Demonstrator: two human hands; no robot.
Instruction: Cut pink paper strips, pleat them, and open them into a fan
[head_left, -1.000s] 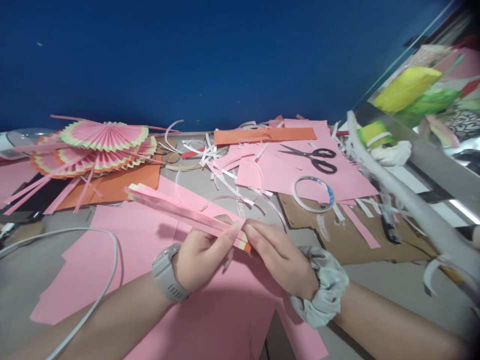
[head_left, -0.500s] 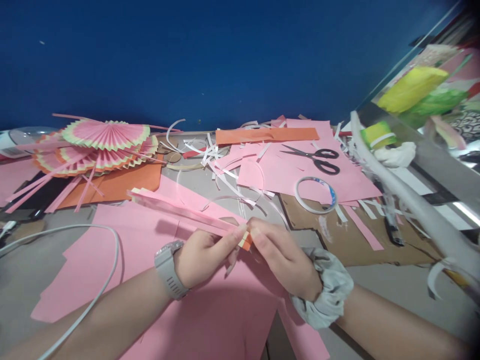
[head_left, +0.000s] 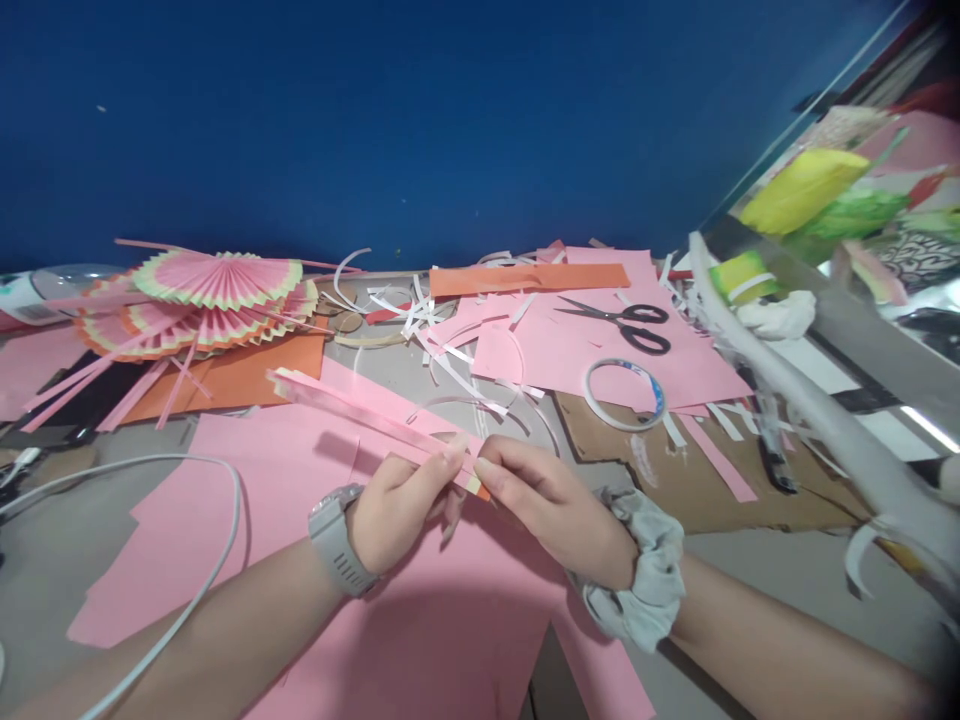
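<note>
A narrow folded pink paper strip (head_left: pixel 367 415) with cream and orange ends slants across the middle. My left hand (head_left: pixel 409 500), with a grey watch on the wrist, pinches it near its right part, thumb on top. At the orange-tipped end, my right hand (head_left: pixel 536 500) grips the strip between thumb and fingers; a pale green scrunchie (head_left: pixel 637 570) circles that wrist. Large pink sheets (head_left: pixel 420 620) lie beneath both hands. The fingers under the strip are partly hidden.
Pleated paper fans (head_left: pixel 217 285) lie at the back left. Black scissors (head_left: pixel 634 325) rest on pink paper, with a tape roll (head_left: pixel 622 393) in front. Cardboard (head_left: pixel 712 490) is at the right. A white cable (head_left: pixel 232 510) crosses my left forearm.
My left thumb has slid a little left along the strip, and my right hand has shifted slightly left. The gap between the thumbs shows more pink paper.
</note>
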